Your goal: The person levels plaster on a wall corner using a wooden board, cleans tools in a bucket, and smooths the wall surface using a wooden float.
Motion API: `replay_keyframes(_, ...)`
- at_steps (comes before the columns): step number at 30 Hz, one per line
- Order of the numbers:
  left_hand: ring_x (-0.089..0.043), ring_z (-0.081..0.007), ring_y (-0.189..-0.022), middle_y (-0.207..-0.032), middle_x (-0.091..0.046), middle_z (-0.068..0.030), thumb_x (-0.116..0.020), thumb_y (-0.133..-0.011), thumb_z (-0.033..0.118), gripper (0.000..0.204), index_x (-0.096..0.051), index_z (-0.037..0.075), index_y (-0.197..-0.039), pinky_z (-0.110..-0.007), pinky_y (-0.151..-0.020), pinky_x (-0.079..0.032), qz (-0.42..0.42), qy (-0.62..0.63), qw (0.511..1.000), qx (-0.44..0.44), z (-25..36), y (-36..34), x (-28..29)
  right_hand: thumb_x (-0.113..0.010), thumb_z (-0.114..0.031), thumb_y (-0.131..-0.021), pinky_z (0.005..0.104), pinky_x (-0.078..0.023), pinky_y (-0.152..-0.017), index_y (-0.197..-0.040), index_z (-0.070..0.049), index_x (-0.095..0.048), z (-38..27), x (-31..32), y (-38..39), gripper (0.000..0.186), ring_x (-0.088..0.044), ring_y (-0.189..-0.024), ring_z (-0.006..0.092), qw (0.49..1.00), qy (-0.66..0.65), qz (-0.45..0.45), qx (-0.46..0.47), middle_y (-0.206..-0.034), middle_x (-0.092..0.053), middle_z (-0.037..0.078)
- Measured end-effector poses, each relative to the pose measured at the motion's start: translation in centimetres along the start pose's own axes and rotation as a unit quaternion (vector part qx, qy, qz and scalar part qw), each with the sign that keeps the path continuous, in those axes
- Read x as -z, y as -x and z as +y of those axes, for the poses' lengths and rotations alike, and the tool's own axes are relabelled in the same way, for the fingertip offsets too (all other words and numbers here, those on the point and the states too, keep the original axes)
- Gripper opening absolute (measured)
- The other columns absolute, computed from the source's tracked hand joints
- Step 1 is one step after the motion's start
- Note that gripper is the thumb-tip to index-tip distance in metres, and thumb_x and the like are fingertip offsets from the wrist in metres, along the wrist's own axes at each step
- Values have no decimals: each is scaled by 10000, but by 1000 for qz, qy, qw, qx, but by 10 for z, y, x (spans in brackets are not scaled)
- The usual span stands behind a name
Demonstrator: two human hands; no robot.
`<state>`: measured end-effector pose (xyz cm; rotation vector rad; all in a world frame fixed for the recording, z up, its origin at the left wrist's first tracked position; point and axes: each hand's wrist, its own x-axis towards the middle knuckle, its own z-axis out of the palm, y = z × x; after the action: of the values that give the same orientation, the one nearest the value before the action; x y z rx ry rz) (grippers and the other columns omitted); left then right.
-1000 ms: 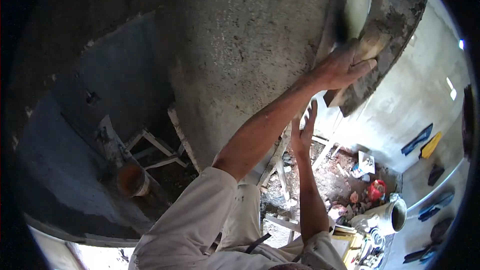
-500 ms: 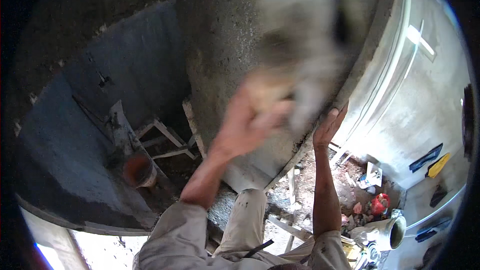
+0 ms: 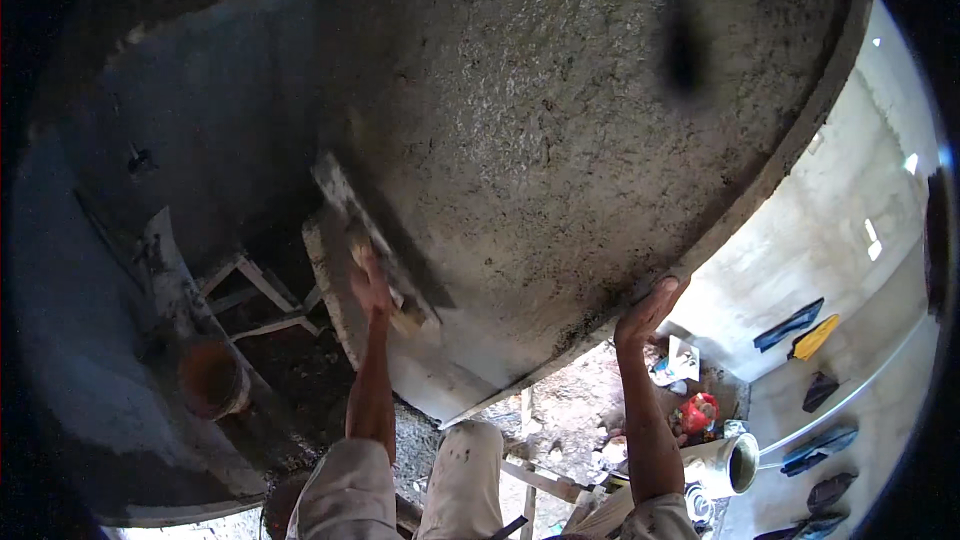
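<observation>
- Near the left edge of the plastered wall [image 3: 560,140], our left hand [image 3: 370,285] grasps a float [image 3: 368,230].
- At its lower right edge, our right hand [image 3: 648,312] touches; we can't tell its grip.

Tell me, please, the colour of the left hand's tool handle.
The handle is light tan, best seen in the head view.

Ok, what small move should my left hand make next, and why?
Perhaps sweep the float rightward: your left hand holds it near the left edge of the grey surface, which looks rough to the float's right.
</observation>
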<state>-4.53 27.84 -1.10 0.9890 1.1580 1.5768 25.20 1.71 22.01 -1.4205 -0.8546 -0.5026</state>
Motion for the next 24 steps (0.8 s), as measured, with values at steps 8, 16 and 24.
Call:
replay_keyframes(8, -549, -290, -1029, -1215, -547, -177, -421, -979, 367, 501, -458, -1, -1318, -333, -896, -430, -25, 16, 991, -127, 185, -90, -48, -244, -571, -959, 417, -111, -1134, -1432, 86, -142, -19, 12, 6, 816, -151, -1392, 351, 998, 34, 29, -36, -1492, -161, 266)
replay_keyframes(16, -432, -384, -1242, -1346, -446, -245, -415, -967, 408, 587, -381, -17, -1371, -473, -1023, -339, 8, -123, 971, -206, 152, -75, -92, -265, -596, -942, 431, -105, -1127, -1434, 78, -133, 5, 28, -2, 845, -187, -1369, 349, 995, 64, 54, -57, -1502, -126, 253)
replay_keyframes(24, -555, -315, -976, -1095, -566, -222, -442, -956, 424, 628, -369, -45, -1366, -466, -885, -434, 68, -124, 973, -184, 229, -99, -64, -236, -516, -981, 403, -99, -1138, -1400, 127, -178, 4, 12, 2, 770, -211, -1355, 364, 997, -27, 27, -61, -1463, -204, 282)
